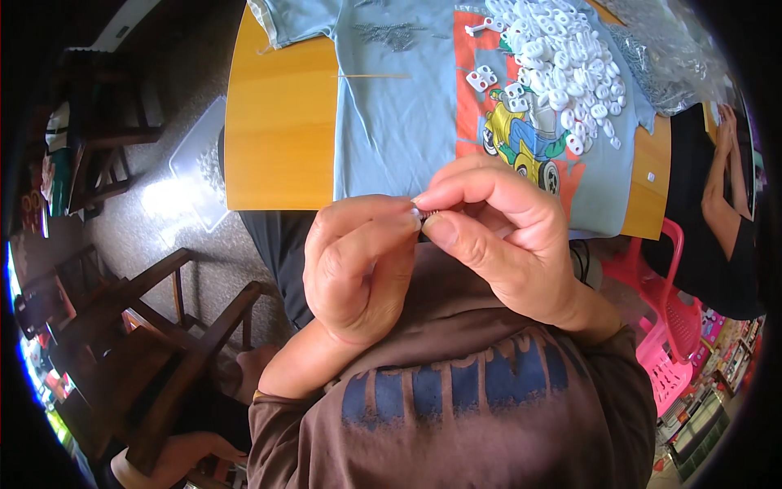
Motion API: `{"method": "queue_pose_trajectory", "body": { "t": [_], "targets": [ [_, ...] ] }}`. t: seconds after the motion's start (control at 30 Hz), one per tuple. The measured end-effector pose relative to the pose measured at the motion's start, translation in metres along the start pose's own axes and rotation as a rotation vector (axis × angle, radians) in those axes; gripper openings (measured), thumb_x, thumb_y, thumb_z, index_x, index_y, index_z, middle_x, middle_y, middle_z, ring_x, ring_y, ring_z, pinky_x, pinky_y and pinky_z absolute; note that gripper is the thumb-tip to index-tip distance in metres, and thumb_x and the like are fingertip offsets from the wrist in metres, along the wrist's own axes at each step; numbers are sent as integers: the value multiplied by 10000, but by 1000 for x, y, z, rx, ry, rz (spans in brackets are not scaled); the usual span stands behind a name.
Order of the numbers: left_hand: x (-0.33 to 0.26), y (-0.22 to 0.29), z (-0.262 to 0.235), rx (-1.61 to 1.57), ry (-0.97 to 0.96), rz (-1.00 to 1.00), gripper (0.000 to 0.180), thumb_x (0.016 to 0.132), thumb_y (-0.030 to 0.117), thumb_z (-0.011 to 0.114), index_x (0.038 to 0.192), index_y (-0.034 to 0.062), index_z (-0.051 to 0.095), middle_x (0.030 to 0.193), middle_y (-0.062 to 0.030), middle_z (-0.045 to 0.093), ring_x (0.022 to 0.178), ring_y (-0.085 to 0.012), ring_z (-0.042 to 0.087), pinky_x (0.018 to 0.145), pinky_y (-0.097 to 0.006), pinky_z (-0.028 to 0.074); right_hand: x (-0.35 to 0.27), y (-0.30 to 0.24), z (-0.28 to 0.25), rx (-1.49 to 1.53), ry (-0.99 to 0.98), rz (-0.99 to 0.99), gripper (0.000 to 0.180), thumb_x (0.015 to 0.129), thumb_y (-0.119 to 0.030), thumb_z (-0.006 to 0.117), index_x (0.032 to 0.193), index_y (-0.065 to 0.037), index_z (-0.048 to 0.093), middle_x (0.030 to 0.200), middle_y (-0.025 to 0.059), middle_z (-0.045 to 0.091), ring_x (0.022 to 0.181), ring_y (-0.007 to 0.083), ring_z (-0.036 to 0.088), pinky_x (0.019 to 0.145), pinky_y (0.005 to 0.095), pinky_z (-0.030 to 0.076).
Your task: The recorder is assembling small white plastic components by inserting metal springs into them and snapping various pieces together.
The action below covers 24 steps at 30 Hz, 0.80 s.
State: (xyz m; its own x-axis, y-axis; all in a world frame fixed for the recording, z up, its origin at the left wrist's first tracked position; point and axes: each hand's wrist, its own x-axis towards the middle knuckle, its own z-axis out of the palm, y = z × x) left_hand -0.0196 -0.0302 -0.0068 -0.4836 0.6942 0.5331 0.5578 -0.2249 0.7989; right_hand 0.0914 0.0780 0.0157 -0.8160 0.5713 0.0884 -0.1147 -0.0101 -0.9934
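Observation:
My left hand (352,269) and my right hand (513,236) meet in front of my chest, just off the near table edge. Their fingertips pinch a tiny dark coiled piece, apparently a small spring (429,213). At the left fingertips is a small whitish bit (416,213), too small to name; the fingers mostly hide both. Beyond the hands, a light blue T-shirt (383,138) covers much of the table. Upon it lie a heap of white plastic pieces with holes (562,57), a patch of small metal springs (391,35) and a thin stick (375,76).
The wooden table (277,138) shows at both sides of the shirt. A clear plastic bag (668,73) lies at the far right. Another person's arm (723,179) rests beyond a pink plastic chair (668,342). Dark wooden chairs (155,342) stand left, near another person's hand (187,452).

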Motion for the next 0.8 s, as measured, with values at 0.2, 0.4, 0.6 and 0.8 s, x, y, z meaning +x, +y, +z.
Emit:
{"method": "queue_pose_trajectory", "body": {
  "t": [0.2,0.4,0.6,0.8],
  "targets": [
    [-3,-1,1,94,70,102,307,641,-70,696,897,54,582,887,-133,600,660,-190,529,565,-262,429,-9,-14,5,302,37,247,146,842,-60,606,962,15,567,887,30,572,787,53,537,663,192,450],
    [-7,-2,-4,192,-65,222,281,697,-49,671,919,39,523,976,-171,562,757,-232,553,628,-307,458,-7,-21,-2,423,-16,431,136,860,-107,589,929,8,564,841,25,579,707,56,522,644,192,430],
    [-8,-1,3,166,-59,201,327,671,-69,684,932,56,531,989,-171,550,769,-218,551,626,-279,457,-8,-19,-3,381,-9,423,133,868,-130,583,899,-2,568,810,19,579,696,57,515,631,189,424],
    [-7,0,10,70,61,152,372,591,-95,724,930,37,643,967,-110,519,659,-155,536,558,-233,463,-8,-15,-7,449,-6,437,145,872,-147,579,899,-4,571,812,22,585,692,53,513,619,186,427]
  ]
}}
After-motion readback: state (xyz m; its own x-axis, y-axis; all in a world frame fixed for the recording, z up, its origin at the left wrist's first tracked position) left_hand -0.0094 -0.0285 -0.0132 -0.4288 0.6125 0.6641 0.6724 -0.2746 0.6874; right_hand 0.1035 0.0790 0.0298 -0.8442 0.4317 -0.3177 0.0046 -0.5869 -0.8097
